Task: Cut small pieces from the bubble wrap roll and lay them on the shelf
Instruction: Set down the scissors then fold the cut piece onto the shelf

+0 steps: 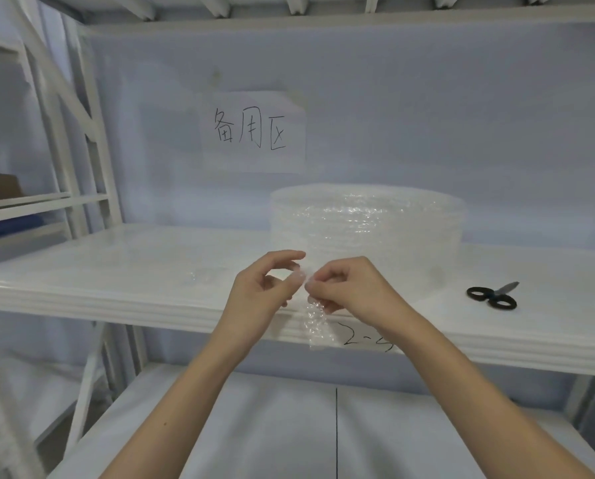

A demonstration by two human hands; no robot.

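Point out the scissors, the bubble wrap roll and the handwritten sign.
scissors [492,296]: head view, on the black handle loops.
bubble wrap roll [367,219]: head view, on its curved side.
handwritten sign [251,131]: head view, on the middle character.

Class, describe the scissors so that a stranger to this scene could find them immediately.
Start at the white shelf with the big bubble wrap roll. Look right of the roll, near the front edge: the scissors lie flat there. Their black handle loops are the only dark thing on it.

Clear bubbled bubble wrap roll [367,226], white shelf [116,271], black-handled scissors [493,296], black-lettered white paper sign [253,131]
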